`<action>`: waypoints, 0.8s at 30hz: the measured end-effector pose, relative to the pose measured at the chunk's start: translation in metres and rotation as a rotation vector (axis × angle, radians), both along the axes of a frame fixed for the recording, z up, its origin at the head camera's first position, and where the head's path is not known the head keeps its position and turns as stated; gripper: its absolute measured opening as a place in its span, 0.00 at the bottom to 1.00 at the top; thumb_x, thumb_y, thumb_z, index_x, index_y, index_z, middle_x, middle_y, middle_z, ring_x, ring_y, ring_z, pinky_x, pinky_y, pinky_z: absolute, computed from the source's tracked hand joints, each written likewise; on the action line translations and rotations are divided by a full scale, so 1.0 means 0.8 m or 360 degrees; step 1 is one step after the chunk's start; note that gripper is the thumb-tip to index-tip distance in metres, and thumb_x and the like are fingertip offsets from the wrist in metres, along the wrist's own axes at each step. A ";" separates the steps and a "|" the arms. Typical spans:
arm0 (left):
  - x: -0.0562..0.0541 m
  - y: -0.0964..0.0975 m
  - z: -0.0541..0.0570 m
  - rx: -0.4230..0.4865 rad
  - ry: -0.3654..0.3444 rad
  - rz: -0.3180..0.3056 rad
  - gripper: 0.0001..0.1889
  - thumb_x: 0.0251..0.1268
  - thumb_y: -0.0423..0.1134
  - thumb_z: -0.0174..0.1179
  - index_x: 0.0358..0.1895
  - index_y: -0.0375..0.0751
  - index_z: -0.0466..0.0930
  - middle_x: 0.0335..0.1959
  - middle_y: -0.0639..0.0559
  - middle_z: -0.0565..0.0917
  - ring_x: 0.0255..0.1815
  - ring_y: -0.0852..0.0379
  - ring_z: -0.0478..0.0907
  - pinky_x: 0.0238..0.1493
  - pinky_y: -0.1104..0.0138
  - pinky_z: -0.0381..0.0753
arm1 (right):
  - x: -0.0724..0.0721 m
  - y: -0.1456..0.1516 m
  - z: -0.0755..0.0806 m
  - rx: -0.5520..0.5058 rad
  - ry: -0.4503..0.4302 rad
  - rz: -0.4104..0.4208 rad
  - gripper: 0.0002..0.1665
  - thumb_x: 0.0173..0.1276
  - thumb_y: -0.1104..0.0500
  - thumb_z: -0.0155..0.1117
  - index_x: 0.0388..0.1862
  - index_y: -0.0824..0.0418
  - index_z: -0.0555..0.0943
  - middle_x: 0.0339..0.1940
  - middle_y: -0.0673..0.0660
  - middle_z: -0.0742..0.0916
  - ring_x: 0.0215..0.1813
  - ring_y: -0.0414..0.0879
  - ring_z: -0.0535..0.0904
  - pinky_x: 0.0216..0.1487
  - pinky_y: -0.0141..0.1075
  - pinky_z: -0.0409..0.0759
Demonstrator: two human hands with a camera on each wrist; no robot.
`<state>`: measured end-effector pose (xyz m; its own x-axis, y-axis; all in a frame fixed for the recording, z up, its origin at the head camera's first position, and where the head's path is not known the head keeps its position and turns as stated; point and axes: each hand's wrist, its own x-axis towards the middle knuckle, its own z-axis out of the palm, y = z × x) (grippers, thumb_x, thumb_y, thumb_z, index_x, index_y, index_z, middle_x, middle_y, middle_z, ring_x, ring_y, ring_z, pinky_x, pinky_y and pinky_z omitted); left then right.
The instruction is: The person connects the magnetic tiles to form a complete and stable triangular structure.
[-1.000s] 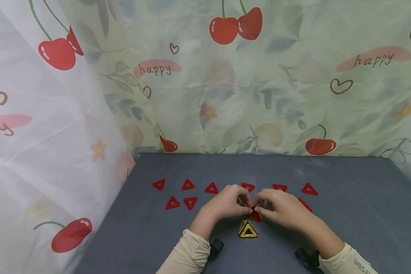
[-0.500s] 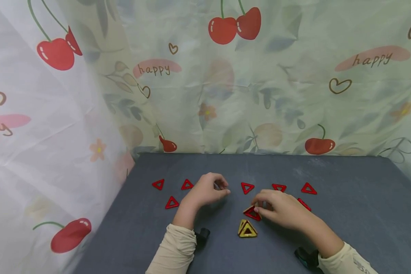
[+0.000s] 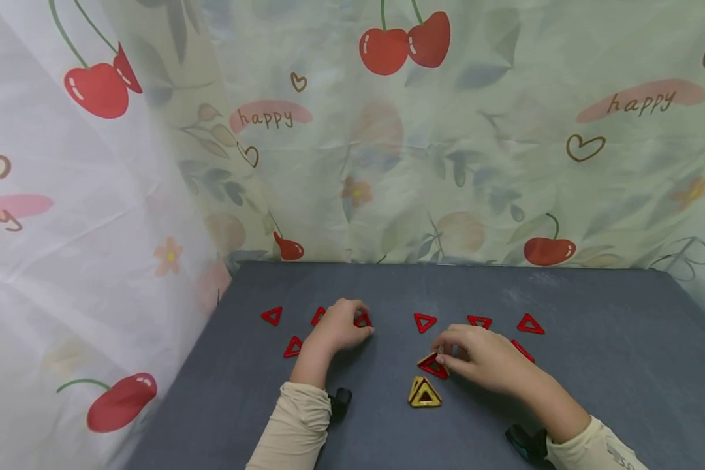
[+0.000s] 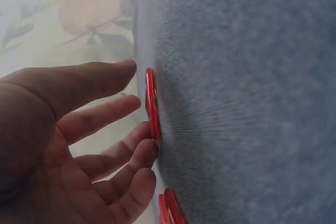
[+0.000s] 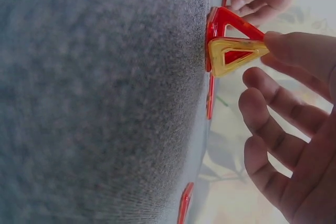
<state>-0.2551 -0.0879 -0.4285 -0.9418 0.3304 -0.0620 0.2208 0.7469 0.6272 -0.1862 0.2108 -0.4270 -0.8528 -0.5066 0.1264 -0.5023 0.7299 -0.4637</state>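
Note:
My right hand (image 3: 484, 352) pinches the top of a small upright pyramid of red and yellow triangular magnetic tiles (image 5: 236, 56) between thumb and fingertip; the other fingers are loosely bent. To the left, my left hand (image 3: 339, 324) reaches round a flat red triangular tile (image 3: 362, 319), partly hidden behind its fingers. In the left wrist view the thumb and fingers are spread, with fingertips right at this tile (image 4: 151, 103). Closer to me than the red-and-yellow pyramid stands a second pyramid with yellow faces (image 3: 425, 393).
Several loose red triangles lie on the grey table (image 3: 388, 431), among them a left one (image 3: 273, 316), a middle one (image 3: 425, 322) and a right one (image 3: 531, 324). One red tile (image 3: 523, 351) is partly behind my right hand. A printed curtain (image 3: 352, 130) hangs behind the table.
My left hand has let go of the red-and-yellow pyramid and moved left to a red tile in the back row. My right hand keeps its hold, nearly still.

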 end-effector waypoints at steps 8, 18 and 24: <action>0.000 0.002 -0.002 -0.0019 -0.0032 -0.0004 0.19 0.72 0.33 0.67 0.63 0.34 0.83 0.51 0.40 0.85 0.50 0.48 0.80 0.53 0.53 0.83 | 0.001 0.003 0.001 0.0005 -0.0093 0.0097 0.13 0.76 0.54 0.70 0.57 0.46 0.88 0.43 0.37 0.83 0.32 0.29 0.74 0.32 0.30 0.75; 0.000 0.003 0.000 -0.0062 -0.0064 0.0033 0.14 0.73 0.33 0.65 0.58 0.35 0.84 0.38 0.46 0.81 0.36 0.53 0.76 0.41 0.59 0.78 | 0.001 0.003 0.006 0.0032 -0.0095 0.0102 0.15 0.72 0.58 0.74 0.56 0.47 0.87 0.43 0.39 0.83 0.34 0.29 0.74 0.34 0.30 0.76; 0.001 0.007 -0.002 -0.0022 -0.0068 0.0030 0.12 0.69 0.36 0.71 0.50 0.37 0.82 0.36 0.48 0.81 0.33 0.53 0.77 0.38 0.61 0.78 | 0.001 0.003 0.005 0.0060 -0.0042 0.0019 0.14 0.71 0.53 0.76 0.53 0.46 0.87 0.40 0.38 0.83 0.33 0.28 0.74 0.33 0.30 0.75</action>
<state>-0.2547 -0.0826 -0.4299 -0.9442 0.3114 -0.1069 0.1795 0.7593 0.6255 -0.1857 0.2130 -0.4232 -0.8494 -0.5209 0.0847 -0.4993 0.7410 -0.4490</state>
